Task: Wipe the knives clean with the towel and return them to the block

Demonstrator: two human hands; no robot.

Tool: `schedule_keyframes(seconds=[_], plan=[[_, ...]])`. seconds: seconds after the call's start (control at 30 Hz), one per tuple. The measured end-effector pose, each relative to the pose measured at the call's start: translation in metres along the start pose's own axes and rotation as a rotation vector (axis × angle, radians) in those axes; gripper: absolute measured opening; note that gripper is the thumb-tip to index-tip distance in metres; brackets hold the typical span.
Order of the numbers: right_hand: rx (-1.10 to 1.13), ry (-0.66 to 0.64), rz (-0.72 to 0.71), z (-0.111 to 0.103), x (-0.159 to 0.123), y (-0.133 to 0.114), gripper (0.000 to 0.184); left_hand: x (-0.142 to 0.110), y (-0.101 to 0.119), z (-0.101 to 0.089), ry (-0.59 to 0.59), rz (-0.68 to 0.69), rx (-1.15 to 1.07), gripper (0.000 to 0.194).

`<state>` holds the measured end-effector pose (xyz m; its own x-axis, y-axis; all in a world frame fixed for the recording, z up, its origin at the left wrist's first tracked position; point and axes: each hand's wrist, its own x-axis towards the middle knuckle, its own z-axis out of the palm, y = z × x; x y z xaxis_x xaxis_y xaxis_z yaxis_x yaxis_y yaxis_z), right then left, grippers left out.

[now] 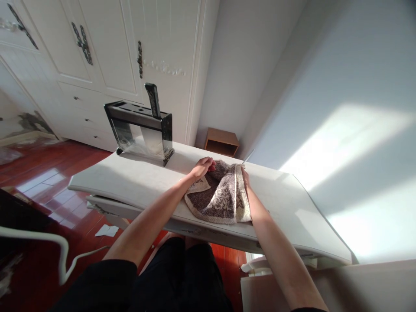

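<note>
A brown and cream patterned towel [219,196] lies bunched on the white tabletop [130,182]. My left hand [204,166] rests on the towel's far left edge with its fingers curled down onto the cloth. My right hand [246,177] is mostly tucked under the towel's right fold, so its fingers are hidden. A thin metal blade tip [248,156] sticks out past the towel just beyond my right hand; what holds it is not visible.
A steel knife block [139,130] with one black-handled knife [153,100] stands at the table's far left. White wardrobe doors [97,52] are behind it. A small wooden box [221,141] sits on the floor by the wall. Red wood floor lies to the left.
</note>
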<state>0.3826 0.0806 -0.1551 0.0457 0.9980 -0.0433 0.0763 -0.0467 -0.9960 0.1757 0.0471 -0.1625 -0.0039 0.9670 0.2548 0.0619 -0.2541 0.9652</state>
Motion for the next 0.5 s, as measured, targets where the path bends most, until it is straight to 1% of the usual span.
schedule_keyframes(seconds=[0.1, 0.2, 0.37, 0.5], plan=[[0.018, -0.014, 0.042, 0.0, 0.005, 0.006, 0.031, 0.001, -0.003, 0.0, 0.002, 0.003, 0.032, 0.04], [0.035, -0.02, 0.053, 0.0, 0.011, 0.011, 0.033, 0.003, -0.008, 0.0, 0.004, 0.006, 0.059, 0.039], [0.06, -0.041, 0.016, -0.002, 0.016, 0.018, 0.042, 0.002, -0.009, -0.001, -0.007, 0.013, 0.102, 0.039], [0.077, -0.067, -0.044, -0.004, 0.016, 0.02, 0.044, 0.0, -0.005, -0.001, -0.016, 0.027, 0.141, 0.037]])
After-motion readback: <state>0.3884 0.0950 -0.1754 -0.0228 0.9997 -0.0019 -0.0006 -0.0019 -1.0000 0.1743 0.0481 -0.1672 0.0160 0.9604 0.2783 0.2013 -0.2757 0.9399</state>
